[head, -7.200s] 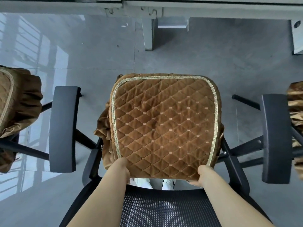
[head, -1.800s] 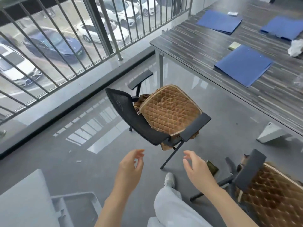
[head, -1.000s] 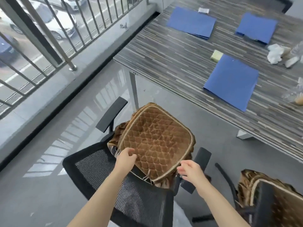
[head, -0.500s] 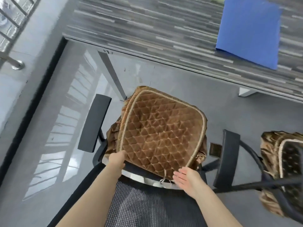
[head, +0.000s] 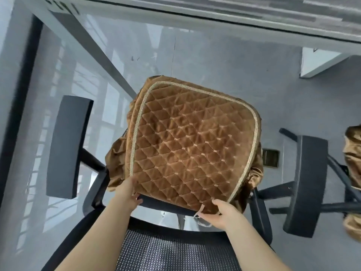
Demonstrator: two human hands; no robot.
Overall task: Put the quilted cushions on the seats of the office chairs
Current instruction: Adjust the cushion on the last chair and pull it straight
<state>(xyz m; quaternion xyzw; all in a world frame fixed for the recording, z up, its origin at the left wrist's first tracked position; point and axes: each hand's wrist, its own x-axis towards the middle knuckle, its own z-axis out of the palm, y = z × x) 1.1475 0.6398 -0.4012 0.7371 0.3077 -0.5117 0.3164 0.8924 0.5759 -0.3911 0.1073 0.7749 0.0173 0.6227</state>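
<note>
Quilted cushion (head: 191, 145): brown velvety cloth, sheened, braided trim. Chair backrest (head: 175, 251) below hands: black mesh. Armrests (head: 67, 145): matt black. Floor (head: 224, 61): glossy grey.

This looks like an office. A black office chair (head: 175, 249) with a mesh back and flat armrests (head: 67, 145) stands on a shiny grey floor (head: 224, 71), pushed up to a long striped counter (head: 254, 14) at the far side.
</note>
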